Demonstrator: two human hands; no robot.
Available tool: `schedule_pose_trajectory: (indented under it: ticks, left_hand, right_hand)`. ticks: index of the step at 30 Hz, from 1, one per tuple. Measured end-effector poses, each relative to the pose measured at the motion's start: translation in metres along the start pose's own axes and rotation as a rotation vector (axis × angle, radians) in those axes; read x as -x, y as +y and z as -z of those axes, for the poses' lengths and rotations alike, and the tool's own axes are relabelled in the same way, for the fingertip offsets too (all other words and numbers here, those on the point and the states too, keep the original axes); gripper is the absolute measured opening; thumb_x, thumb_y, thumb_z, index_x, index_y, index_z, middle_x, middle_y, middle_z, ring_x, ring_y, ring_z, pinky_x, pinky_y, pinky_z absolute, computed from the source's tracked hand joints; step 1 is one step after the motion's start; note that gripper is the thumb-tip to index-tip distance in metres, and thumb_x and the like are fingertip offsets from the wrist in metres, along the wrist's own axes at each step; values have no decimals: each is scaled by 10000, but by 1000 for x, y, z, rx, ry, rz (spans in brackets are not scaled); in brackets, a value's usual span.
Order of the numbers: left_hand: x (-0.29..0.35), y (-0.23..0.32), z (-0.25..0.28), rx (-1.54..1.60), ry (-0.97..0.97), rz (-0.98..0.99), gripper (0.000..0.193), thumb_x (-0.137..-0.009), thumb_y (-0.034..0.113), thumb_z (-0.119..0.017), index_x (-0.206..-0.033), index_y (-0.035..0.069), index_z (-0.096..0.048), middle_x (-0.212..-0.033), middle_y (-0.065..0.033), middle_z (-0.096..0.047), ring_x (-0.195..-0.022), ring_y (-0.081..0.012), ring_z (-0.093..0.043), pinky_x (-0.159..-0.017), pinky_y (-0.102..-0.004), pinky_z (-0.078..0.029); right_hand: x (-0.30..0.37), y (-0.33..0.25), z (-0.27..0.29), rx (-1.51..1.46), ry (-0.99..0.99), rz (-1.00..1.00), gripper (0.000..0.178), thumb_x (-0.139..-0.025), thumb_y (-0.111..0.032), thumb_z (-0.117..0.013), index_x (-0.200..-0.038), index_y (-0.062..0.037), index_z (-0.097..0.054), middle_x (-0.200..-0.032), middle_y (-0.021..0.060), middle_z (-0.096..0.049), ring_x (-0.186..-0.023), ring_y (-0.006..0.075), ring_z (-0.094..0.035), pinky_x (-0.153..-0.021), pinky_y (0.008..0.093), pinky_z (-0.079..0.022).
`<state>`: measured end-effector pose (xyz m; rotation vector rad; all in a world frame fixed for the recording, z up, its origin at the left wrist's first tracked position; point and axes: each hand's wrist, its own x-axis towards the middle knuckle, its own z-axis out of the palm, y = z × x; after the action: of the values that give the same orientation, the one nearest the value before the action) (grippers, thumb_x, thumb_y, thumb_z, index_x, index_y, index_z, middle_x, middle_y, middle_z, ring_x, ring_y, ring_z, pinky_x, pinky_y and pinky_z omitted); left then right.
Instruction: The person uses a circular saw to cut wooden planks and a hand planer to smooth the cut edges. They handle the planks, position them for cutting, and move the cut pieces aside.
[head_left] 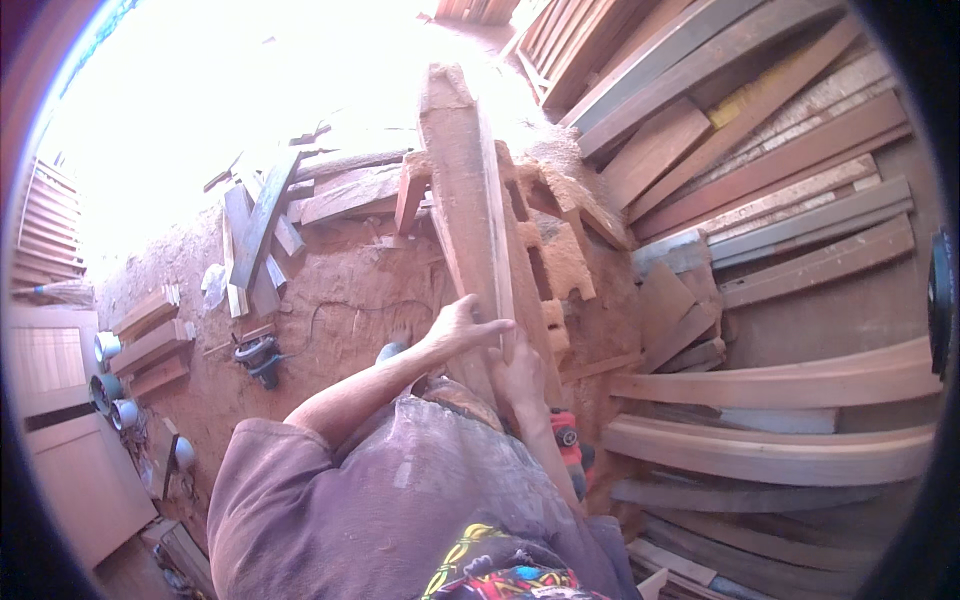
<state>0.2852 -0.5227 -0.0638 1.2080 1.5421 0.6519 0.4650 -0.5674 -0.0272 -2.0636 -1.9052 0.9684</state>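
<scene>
The long wooden board [460, 200] runs straight out from the person's body, its far end narrowing and its right side edged by a paler strip [494, 190]. Two bare hands rest at the board's near part: the left hand [456, 328] lies across it, thumb stretched apart from the fingers, and the right hand [519, 378] sits just behind, at the right edge (whether its fingers close around the wood, I cannot tell).

Left of the board, brown floor [345, 355] gives the widest room, reaching to one dark power tool [258, 358]. Beyond the tool, farther left of the board, are three short beams [152, 345], four round containers [125, 413] and two panels [85, 480]. One reddish block [409, 195] stands close against the board's left edge, near a loose heap of offcuts [345, 195].

Right of the board, room is tighter: a slotted block [566, 258] crowds that edge, one red tool [572, 455] lies beside the board's near part, and two pale curved beams [780, 372] lie well apart, farther right (darker lengths are stacked below them, too overlapped to count).
</scene>
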Motion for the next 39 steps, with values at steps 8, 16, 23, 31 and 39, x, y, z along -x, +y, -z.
schedule_pose_trajectory:
  ticks: [8, 16, 23, 31, 39]
  left_hand:
    - [36, -101, 107, 342, 271, 306, 439, -956, 450, -829, -865, 88, -598, -694, -3, -620, -604, -89, -615, -524, -286, -484]
    - [29, -121, 129, 376, 336, 386, 414, -965, 416, -821, -880, 85, -588, -704, 6, -609, -582, -80, -603, -513, -276, -466]
    - [25, -125, 122, 491, 348, 393, 348, -1002, 401, -776, -914, 104, -618, -703, 12, -643, -599, -74, -622, -520, -245, -473]
    - [9, -122, 133, 377, 329, 436, 372, -1000, 414, -777, -895, 97, -615, -709, 9, -638, -611, -78, -614, -530, -265, -475]
    - [9, -113, 135, 523, 341, 404, 319, -1020, 362, -762, -898, 93, -639, -679, 0, -637, -560, -68, -559, -508, -256, -448]
  right_hand:
    - [28, 18, 10, -50, 44, 44, 598, -934, -282, -734, -1389, 76, -586, -1144, 382, -710, -1079, 534, -701, -955, 583, -559]
    - [-110, -43, 5, -16, 50, 162, 621, -929, -276, -724, -1381, 120, -565, -1130, 396, -707, -1085, 537, -698, -982, 569, -552]
    - [-147, -92, 14, -23, 11, 59, 616, -906, -278, -756, -1307, 161, -592, -1181, 415, -683, -1170, 532, -671, -1027, 540, -538]
    - [-155, -89, 12, 35, -6, 64, 621, -919, -248, -715, -1381, 131, -546, -1140, 420, -691, -1123, 544, -681, -997, 569, -552]
    - [-129, -56, -6, 29, 112, 237, 681, -915, -201, -699, -1454, 155, -482, -1209, 435, -662, -1163, 539, -672, -1026, 554, -543]
